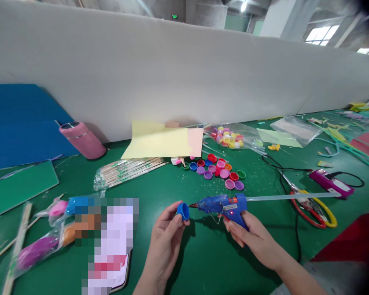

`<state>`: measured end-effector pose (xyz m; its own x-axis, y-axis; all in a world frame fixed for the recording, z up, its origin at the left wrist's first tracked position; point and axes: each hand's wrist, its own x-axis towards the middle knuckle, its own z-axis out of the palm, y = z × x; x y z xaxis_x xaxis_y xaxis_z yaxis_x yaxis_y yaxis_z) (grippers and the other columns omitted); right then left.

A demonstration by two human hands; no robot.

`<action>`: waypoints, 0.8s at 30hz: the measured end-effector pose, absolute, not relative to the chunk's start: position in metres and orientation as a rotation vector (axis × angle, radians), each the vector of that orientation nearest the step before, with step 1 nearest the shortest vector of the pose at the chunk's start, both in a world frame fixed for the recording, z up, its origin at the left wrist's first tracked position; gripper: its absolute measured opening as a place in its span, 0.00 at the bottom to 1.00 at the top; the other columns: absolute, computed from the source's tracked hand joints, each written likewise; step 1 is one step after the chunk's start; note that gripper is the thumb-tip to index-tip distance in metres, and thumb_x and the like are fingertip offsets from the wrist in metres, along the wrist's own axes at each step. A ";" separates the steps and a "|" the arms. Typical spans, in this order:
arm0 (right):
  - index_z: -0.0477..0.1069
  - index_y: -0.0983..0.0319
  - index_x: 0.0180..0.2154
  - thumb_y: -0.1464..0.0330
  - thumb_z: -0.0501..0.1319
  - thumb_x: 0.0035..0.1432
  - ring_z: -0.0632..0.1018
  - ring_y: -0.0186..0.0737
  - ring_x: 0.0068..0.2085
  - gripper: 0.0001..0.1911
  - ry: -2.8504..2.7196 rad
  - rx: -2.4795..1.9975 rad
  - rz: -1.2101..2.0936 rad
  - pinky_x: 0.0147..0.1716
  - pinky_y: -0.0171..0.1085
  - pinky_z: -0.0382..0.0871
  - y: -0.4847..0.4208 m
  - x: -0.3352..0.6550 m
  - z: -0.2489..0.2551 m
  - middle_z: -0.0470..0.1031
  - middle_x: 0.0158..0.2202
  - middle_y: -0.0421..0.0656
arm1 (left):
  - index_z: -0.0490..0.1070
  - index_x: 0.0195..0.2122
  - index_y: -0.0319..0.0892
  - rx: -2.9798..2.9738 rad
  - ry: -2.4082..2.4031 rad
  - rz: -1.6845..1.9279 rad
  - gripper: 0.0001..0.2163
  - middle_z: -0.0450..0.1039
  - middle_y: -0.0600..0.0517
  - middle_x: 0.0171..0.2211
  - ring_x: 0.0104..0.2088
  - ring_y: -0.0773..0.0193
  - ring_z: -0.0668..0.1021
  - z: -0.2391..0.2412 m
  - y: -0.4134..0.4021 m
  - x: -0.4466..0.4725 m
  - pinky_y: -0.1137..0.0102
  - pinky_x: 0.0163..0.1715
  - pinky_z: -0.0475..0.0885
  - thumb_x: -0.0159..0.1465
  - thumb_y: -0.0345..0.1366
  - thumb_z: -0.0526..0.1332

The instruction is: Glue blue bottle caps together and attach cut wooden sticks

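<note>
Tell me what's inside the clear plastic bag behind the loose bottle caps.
The clear plastic bag holds more bottle caps, mostly yellow, pink and purple, heaped at its left end. The caps at the bottom of the heap are covered by those on top.

Craft workshop, green worktable [203,262] strewn with bottle caps [217,169] (industrial ceiling above), glue gun [223,203]

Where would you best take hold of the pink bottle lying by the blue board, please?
Grip the pink bottle round the middle of its body, coming from above. It lies on its side, tilted, lid end toward the blue board, so the round body is the widest free part; fingers can close across it from the front.
</note>
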<state>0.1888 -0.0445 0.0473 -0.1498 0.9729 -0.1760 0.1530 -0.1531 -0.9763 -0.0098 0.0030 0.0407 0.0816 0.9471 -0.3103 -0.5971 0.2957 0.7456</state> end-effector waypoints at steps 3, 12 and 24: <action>0.63 0.64 0.34 0.60 0.51 0.59 0.61 0.30 0.22 0.13 -1.347 -1.363 1.387 0.22 0.31 0.57 -0.046 0.189 0.046 0.59 0.24 0.37 | 0.75 0.34 0.39 0.490 0.895 1.236 0.13 0.73 0.51 0.28 0.24 0.70 0.72 0.041 0.002 -0.010 0.75 0.27 0.69 0.46 0.33 0.67; 0.63 0.64 0.36 0.59 0.51 0.59 0.62 0.30 0.22 0.14 -1.326 -1.355 1.386 0.21 0.31 0.57 -0.044 0.188 0.045 0.60 0.25 0.37 | 0.75 0.34 0.39 0.481 0.895 1.237 0.13 0.73 0.51 0.27 0.24 0.71 0.71 0.041 0.003 -0.010 0.76 0.27 0.68 0.45 0.33 0.68; 0.61 0.64 0.31 0.60 0.50 0.60 0.61 0.30 0.23 0.13 -1.358 -1.379 1.408 0.23 0.32 0.57 -0.050 0.189 0.047 0.58 0.23 0.36 | 0.75 0.36 0.40 0.498 0.828 1.229 0.12 0.73 0.52 0.29 0.26 0.71 0.72 0.032 0.005 -0.015 0.77 0.29 0.69 0.49 0.31 0.66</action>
